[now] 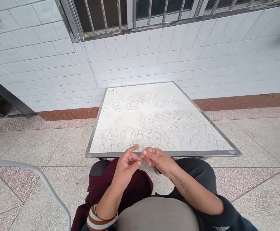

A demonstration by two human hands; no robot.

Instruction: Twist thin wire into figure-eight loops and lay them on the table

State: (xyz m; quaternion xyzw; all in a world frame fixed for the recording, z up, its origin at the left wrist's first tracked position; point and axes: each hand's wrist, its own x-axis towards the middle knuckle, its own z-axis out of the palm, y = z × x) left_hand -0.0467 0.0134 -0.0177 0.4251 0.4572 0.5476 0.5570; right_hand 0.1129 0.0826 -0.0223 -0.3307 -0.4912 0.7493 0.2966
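Note:
Just in front of the table's near edge, my left hand [127, 163] and my right hand [158, 158] meet at the fingertips. Thumb and fingers of my left hand pinch a thin wire, of which only a bit shows. My right hand is closed in a pinch at the same spot; what it holds is too small to make out. On the white table [123, 120] lie several thin wire pieces twisted into figure-eight loops [150, 118], mostly in the near half. Farther back are several wires with a single loop and loose ends [175, 100].
A small white and red object [114, 91] sits at the table's far left corner. Behind stands a tiled wall [130, 61] with a barred window [149, 16]. A curved grey rail [41, 176] is at the lower left.

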